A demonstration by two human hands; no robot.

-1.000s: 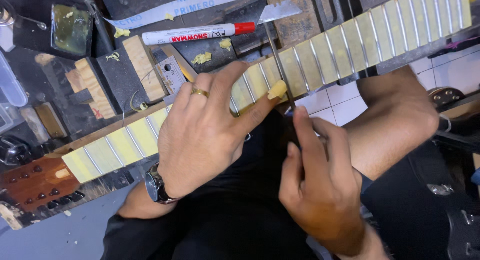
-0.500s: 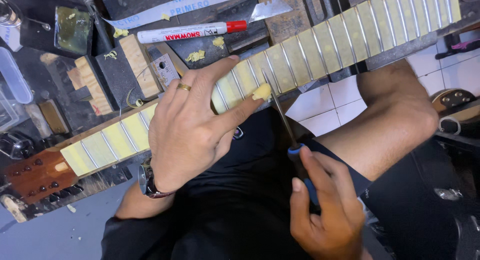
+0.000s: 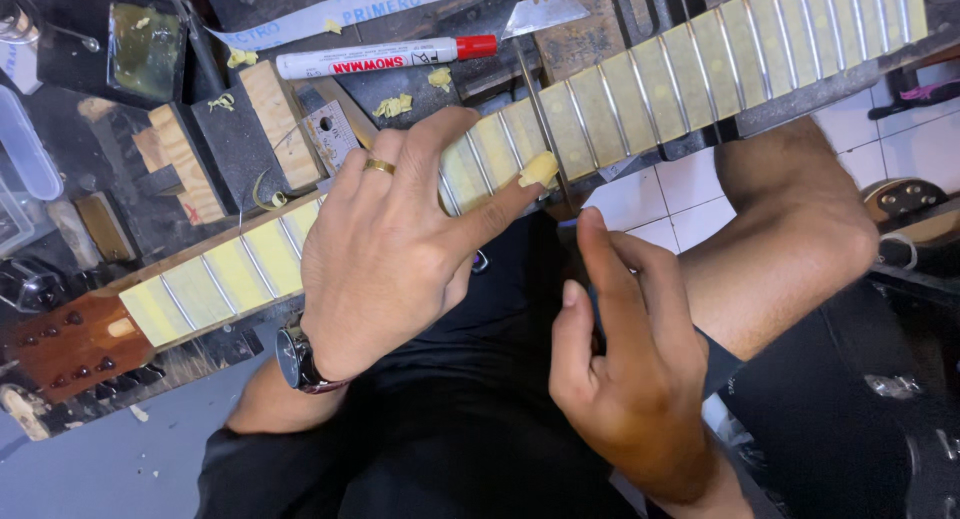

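Note:
A guitar neck lies slantwise across the bench, with yellow masking tape between its metal frets. My left hand, wearing a ring and a wristwatch, presses flat on the fretboard. A crumpled bit of yellow tape sits at its thumb tip. My right hand grips a thin metal tool, index finger stretched along it. The shaft lies across the neck along one fret, right beside the left thumb. The hand hides the tool's handle.
The headstock with its tuner holes is at lower left. Behind the neck lie a white marker with a red cap, a knife blade, wooden blocks and scattered tape scraps. White floor tiles show below the neck.
My right hand drew the tool back toward me, baring a blue handle, then pushed it forward across the fret again. My left hand stayed on the fretboard.

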